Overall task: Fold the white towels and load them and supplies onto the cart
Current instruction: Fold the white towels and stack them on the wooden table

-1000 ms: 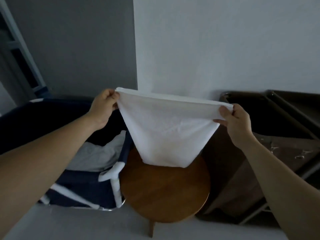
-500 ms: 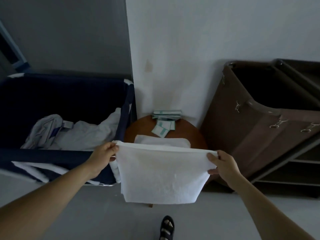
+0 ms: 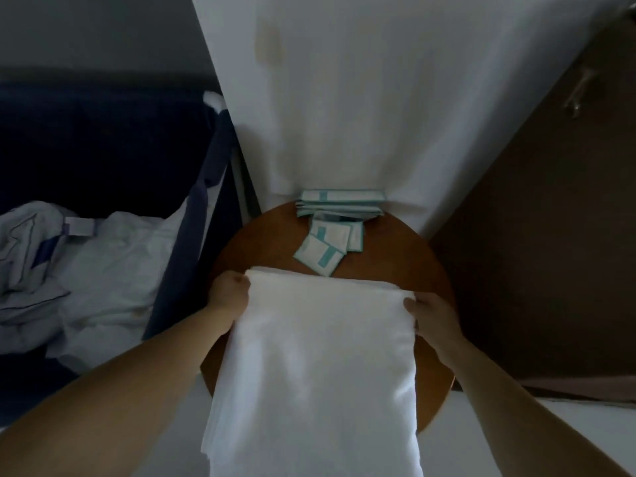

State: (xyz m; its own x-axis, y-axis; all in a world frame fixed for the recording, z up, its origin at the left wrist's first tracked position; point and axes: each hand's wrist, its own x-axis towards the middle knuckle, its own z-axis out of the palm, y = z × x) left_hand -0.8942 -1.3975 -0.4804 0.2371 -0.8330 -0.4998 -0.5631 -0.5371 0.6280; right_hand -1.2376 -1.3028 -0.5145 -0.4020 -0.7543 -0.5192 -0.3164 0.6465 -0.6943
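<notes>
— Step in hand?
— Folding, by the look of it. White towel [image 3: 320,356] laid over the round table [image 3: 395,256] at centre frame, far edge up on the wood, near end hanging off toward the bottom of the frame.
— Hands?
— Left hand [image 3: 229,297] at the towel's upper left corner, fingers curled round the edge, gripping. Right hand [image 3: 430,315] at the upper right corner, likewise curled onto the cloth. Nothing else held by either.
— Folded once already?
— Looks doubled, with layered edges along the lower left side. Extra thickness along the far edge too; a second towel underneath or just more layers, impossible to tell.
— Anything else on the table?
— Small teal-and-white packets [image 3: 327,242] just beyond the towel's far edge, very near it, plus a stack of the same [image 3: 340,203] against the white wall, above centre.
— Sides of the frame?
— Navy laundry bin [image 3: 103,139] at left with crumpled linen [image 3: 103,270] inside. Brown cart [image 3: 550,235] filling the right, probably the one to load.
— Next move?
— Likely setting the far edge flat, then bringing the hanging end up over it for another fold. Calls for matched corners and care not to sweep the packets off. Loading not yet begun for this towel.
</notes>
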